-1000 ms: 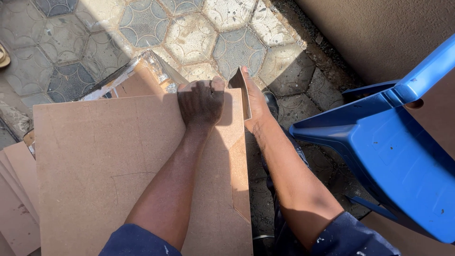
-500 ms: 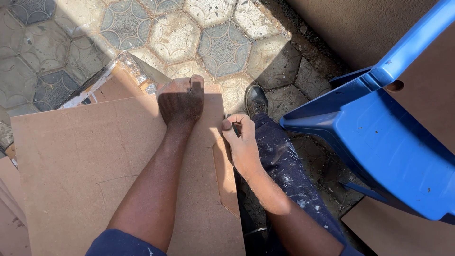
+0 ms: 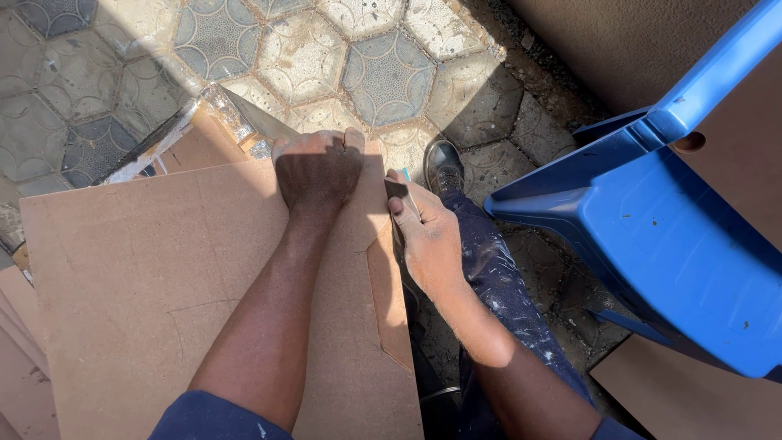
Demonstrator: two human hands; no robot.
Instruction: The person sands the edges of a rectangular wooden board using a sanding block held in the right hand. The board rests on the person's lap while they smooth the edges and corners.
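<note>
A large brown hardboard sheet (image 3: 138, 285) lies tilted across my lap, with faint pencil lines on it. My left hand (image 3: 318, 167) is clenched over its far edge and holds it steady. My right hand (image 3: 430, 240) grips a small dark blade (image 3: 401, 192) pressed against the sheet's right edge. Below that hand a narrow strip (image 3: 389, 301) of the board stands partly split off along a cut line.
A blue plastic chair (image 3: 676, 236) lies tipped on the right, close to my right arm. My paint-spattered trouser leg (image 3: 497, 277) and black shoe (image 3: 444, 165) show beside it. More brown boards lie at bottom right (image 3: 692, 399) and far left (image 3: 20, 358). Hexagonal paving stones (image 3: 383, 73) cover the ground.
My right hand has slid back along the board's right edge toward me, from the far corner to a spot below my left hand. The left hand keeps its hold.
</note>
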